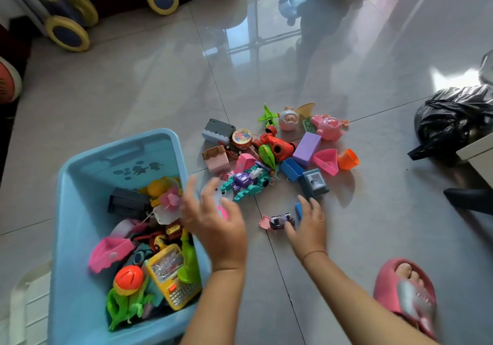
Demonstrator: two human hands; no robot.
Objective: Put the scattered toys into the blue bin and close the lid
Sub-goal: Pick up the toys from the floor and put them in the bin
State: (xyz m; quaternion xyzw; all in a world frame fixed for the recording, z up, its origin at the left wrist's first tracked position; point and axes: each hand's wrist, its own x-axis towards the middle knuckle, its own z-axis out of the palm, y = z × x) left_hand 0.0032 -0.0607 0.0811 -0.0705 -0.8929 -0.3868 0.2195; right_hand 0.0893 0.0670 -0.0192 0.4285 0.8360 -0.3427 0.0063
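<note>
Hovering left hand (216, 227), likely open, by bin (80, 238) rim

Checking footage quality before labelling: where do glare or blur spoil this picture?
Head view: window glare washes the glossy grey tiled floor at top; the left hand is motion-blurred by the light blue plastic bin; the right hand and purple toy car are sharp.

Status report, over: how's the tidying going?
Left hand open at light blue plastic bin, part filled, uncovered. Right hand on small dark toy car, grip unclear. Colourful plastic toy pile not yet binned.
</note>
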